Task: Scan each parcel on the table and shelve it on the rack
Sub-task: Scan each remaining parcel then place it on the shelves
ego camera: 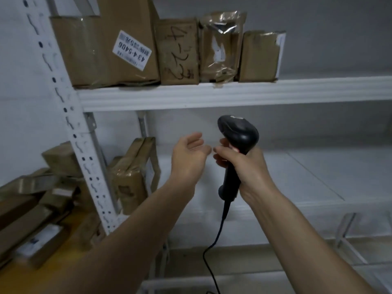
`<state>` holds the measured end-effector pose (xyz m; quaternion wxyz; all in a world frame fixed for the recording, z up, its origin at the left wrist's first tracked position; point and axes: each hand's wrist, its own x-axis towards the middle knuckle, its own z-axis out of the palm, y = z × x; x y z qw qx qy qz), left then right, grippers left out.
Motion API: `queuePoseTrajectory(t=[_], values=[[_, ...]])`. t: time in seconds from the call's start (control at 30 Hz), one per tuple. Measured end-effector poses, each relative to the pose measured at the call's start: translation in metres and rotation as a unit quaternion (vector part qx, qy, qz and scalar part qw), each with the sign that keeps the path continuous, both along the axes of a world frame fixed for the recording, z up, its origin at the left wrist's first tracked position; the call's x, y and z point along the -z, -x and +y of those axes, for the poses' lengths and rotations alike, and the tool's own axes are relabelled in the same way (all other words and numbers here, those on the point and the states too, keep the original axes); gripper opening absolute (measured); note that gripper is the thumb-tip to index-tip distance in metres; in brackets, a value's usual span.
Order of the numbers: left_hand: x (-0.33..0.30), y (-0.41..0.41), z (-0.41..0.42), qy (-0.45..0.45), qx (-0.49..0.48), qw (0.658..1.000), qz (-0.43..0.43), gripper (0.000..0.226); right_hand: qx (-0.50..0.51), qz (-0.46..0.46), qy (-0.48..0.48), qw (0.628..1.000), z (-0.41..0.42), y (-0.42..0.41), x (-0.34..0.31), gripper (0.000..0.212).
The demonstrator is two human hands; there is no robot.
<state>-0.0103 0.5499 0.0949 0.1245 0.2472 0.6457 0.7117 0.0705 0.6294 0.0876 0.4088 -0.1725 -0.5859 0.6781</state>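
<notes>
Right hand [244, 166] grips black corded handheld barcode scanner [237, 143] at centre. Left hand [188, 153], at its 9 o'clock, empty, fingers spread wide. Brown taped cardboard parcels [178, 52] occupy white metal rack [233, 93] at 12 o'clock.

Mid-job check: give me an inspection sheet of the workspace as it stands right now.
Surface: yellow table at lower left, piled with parcels.
Job's things: table parcels stacked unevenly; four shelved parcels in a row on the upper shelf; one taped parcel on the middle shelf.
Clutter: nothing seen.
Grippers: left hand open, empty; right hand gripping the black scanner.
Cables: scanner cable hangs down out of frame.
Surroundings: white rack upright, grey wall.
</notes>
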Motion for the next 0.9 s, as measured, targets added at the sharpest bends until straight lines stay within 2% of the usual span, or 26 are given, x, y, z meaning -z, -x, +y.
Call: queuePoseTrajectory(t=[0.3, 0.53, 0.7, 0.9], values=[[0.072, 0.043, -0.091, 0.011, -0.054, 0.997, -0.054, 0.014, -0.118, -0.076, 0.043, 0.989, -0.081, 0.047, 0.062, 0.014], [0.12, 0.101, -0.19, 0.073, -0.114, 0.985, -0.11, 0.011, -0.184, -0.149, 0.057, 0.97, -0.161, 0.101, 0.095, 0.013], [0.143, 0.144, -0.266, 0.114, -0.123, 0.971, -0.171, 0.014, -0.189, -0.185, 0.068, 0.962, -0.229, 0.149, 0.113, 0.016], [0.163, 0.191, -0.352, 0.158, -0.115, 0.962, -0.189, 0.015, -0.181, -0.212, 0.085, 0.957, -0.297, 0.203, 0.136, 0.015]])
